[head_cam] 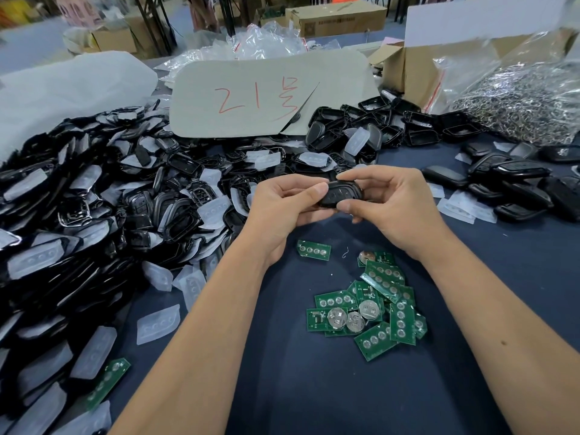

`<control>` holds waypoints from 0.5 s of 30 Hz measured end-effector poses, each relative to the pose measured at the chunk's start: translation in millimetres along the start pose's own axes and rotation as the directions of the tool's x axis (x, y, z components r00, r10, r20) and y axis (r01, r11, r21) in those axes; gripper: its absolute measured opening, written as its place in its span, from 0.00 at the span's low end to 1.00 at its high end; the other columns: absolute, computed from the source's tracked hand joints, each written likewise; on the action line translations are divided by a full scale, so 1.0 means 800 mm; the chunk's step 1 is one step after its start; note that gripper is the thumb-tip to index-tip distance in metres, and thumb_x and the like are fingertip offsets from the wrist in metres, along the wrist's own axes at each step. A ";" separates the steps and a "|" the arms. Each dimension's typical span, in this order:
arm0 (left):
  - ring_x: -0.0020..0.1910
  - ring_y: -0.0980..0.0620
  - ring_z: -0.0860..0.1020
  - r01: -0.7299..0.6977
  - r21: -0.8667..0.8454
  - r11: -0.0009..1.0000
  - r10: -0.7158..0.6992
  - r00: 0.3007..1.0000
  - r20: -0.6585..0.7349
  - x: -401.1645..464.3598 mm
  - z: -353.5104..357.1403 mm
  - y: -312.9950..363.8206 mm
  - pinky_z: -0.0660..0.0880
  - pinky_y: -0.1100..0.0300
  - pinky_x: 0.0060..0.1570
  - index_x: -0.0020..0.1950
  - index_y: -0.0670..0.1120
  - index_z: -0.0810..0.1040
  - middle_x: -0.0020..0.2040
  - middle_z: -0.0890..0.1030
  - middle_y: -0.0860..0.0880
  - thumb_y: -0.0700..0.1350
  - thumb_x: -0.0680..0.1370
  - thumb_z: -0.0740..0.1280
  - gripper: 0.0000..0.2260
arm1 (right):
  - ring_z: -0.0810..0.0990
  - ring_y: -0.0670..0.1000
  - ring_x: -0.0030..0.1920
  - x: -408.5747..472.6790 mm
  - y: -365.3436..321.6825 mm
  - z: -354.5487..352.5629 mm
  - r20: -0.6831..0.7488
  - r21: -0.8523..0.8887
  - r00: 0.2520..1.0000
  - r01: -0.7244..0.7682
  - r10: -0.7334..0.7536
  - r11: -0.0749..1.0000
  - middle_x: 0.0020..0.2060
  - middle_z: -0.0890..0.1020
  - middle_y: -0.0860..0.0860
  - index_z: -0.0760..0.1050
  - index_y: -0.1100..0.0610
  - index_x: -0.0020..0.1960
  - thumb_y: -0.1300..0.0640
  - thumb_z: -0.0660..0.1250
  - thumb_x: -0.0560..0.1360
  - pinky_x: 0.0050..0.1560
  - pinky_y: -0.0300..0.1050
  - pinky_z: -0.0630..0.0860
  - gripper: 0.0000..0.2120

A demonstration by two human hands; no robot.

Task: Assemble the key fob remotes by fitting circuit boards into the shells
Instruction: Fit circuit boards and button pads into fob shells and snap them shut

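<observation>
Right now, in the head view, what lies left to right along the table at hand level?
Big heap of black shells and clear pads → left hand → key fob held by both hands → right hand → smaller pile of black fobs.

A grey card sheet (270,95) lies flat at twelve o'clock, marked in red with "21" and a further character. Behind it, crumpled clear plastic bags (266,42) are heaped. At ten o'clock a sheet of white foam wrap (72,86) spreads over the table's far left. At one o'clock stands an open cardboard box (411,73), a white board (480,18) rising above it. Just beside the box, at two o'clock, sits a clear bag of small metal rings (521,111) — it has a red zip strip. Further back, beyond the dark blue tablecloth (282,372), more cardboard cartons (339,20) rest on the floor — blurred.
</observation>
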State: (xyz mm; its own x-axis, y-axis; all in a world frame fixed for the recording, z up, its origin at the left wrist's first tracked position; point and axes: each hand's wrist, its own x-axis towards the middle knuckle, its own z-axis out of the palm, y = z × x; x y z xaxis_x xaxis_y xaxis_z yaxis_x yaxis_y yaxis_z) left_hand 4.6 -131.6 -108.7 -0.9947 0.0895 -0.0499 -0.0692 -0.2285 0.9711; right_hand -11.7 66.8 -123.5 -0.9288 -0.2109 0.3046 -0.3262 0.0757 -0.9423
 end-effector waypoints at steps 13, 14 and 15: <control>0.50 0.39 0.87 0.014 -0.026 1.000 -0.014 1.000 -0.014 0.001 0.002 0.001 0.84 0.58 0.48 0.54 0.37 0.84 0.53 0.85 0.34 0.33 0.79 0.71 0.06 | 0.86 0.52 0.37 0.002 -0.003 0.007 -0.088 0.069 0.996 -0.011 0.018 0.998 0.42 0.88 0.53 0.86 0.54 0.53 0.65 0.72 0.79 0.34 0.41 0.80 0.08; 0.49 0.40 0.87 0.015 -0.023 1.000 -0.015 1.000 -0.012 0.001 0.002 0.001 0.84 0.58 0.48 0.54 0.37 0.85 0.52 0.86 0.35 0.33 0.79 0.71 0.05 | 0.86 0.53 0.36 0.002 -0.003 0.007 -0.089 0.069 0.996 -0.014 0.020 0.998 0.42 0.88 0.53 0.86 0.54 0.53 0.65 0.71 0.80 0.34 0.41 0.80 0.08; 0.49 0.41 0.87 0.016 -0.021 1.000 -0.016 1.000 -0.011 0.001 0.002 0.001 0.83 0.58 0.48 0.54 0.37 0.85 0.52 0.86 0.35 0.33 0.79 0.71 0.05 | 0.85 0.53 0.35 0.002 -0.003 0.007 -0.089 0.071 0.996 -0.014 0.020 0.997 0.41 0.88 0.53 0.86 0.54 0.52 0.65 0.71 0.80 0.33 0.41 0.80 0.08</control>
State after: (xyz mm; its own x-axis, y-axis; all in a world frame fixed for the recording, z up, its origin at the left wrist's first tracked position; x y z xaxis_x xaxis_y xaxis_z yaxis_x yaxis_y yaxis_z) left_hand 4.1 -130.3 -108.0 -0.9943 0.0825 -0.0679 -0.0865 -0.2475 0.9650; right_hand -11.6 60.5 -121.9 -0.9472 -0.1220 0.2965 -0.2998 0.0089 -0.9540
